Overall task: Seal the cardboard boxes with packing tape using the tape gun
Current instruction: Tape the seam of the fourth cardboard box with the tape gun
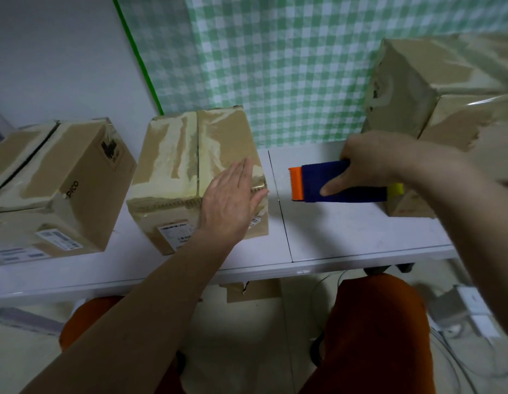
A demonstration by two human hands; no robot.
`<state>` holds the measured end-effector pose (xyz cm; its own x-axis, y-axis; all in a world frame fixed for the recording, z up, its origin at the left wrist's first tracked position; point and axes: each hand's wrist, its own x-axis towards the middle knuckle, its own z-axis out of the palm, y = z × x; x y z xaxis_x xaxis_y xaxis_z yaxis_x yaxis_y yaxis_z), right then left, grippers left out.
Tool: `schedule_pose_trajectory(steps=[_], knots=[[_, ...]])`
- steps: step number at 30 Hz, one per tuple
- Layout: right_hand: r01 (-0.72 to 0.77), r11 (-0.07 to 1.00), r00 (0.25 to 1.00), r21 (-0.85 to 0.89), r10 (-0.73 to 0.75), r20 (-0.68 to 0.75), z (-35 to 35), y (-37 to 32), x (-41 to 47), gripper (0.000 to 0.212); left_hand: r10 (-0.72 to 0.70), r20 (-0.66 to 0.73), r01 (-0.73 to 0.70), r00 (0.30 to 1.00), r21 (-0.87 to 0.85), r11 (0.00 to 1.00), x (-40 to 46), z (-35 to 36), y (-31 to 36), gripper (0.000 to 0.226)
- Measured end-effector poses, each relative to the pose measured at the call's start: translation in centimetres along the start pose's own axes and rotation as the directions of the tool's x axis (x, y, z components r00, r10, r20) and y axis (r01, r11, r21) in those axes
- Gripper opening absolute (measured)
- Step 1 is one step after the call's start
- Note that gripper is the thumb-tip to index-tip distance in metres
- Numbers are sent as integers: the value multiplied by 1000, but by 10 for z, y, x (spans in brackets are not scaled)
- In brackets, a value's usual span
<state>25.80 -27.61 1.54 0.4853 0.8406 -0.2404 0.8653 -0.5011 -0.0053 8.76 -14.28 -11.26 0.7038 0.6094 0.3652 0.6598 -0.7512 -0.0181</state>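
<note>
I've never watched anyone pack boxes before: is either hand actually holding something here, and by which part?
The right hand grips the tape gun by its blue body, orange end free. The left hand holds nothing, lying flat on the middle box.

Both forearms are bare to the frame edge, with no sleeves, watches, rings or gloves visible. The left hand [232, 203] and right hand [369, 163] are uncovered. The legs [378, 331] are clothed in rust-orange fabric, plain and without visible markings, seams or pockets.
</note>
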Motion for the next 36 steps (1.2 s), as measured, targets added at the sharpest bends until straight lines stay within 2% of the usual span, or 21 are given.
schedule_pose_trajectory(steps=[5,7,9,10,11,15,19,24,25,26,27,29,30,31,33,34,36], knots=[[3,991,990,-132,-22,-142,22,-27,6,53,25,-16,-25,1000,0,1000,0,3,1,69],[12,991,978,-131,-39,-204,29,-43,12,43,30,13,-30,999,-8,1000,2,1,0,70],[9,980,956,-198,-66,-284,38,-49,19,23,30,14,-30,999,-6,1000,2,-1,-2,71],[-20,968,953,-249,-56,-297,44,-46,21,18,33,12,-33,999,-7,999,2,-2,-3,71],[-68,960,961,-272,-10,-276,51,-39,22,22,40,11,-40,999,-14,999,1,-2,-3,71],[-172,979,946,-109,133,-294,92,-11,28,34,24,-45,-24,999,-10,1000,-1,-1,-3,72],[-192,981,936,-23,176,-305,128,1,46,34,12,-7,-12,1000,-11,1000,1,-2,-2,72],[-187,931,959,312,241,-147,169,1,59,36,-16,4,16,1000,-46,999,2,-3,0,78],[-190,918,942,348,270,-199,172,-2,59,37,-15,-1,15,1000,-49,999,2,-3,0,78],[-177,909,899,378,306,-314,170,-7,58,37,-13,-5,13,1000,-45,999,2,-3,0,78],[-110,891,824,440,329,-461,167,-15,55,32,-9,-7,9,1000,-37,999,2,-3,0,79],[192,790,631,582,355,-690,157,-45,38,17,9,-2,-9,1000,-22,1000,1,-2,-1,80],[335,698,589,633,369,-719,153,-65,29,16,14,4,-14,1000,-20,1000,1,-3,-2,80],[438,583,606,684,370,-704,151,-86,22,22,16,5,-16,1000,-21,1000,1,-3,-1,78],[459,368,737,809,350,-578,147,-120,12,36,14,-6,-14,1000,-30,999,1,-2,0,68],[416,299,794,859,341,-503,145,-130,10,41,10,-20,-11,1000,-42,999,1,-1,0,62],[348,241,844,906,339,-415,137,-140,13,46,6,-37,-9,999,-76,997,2,0,-2,56]])
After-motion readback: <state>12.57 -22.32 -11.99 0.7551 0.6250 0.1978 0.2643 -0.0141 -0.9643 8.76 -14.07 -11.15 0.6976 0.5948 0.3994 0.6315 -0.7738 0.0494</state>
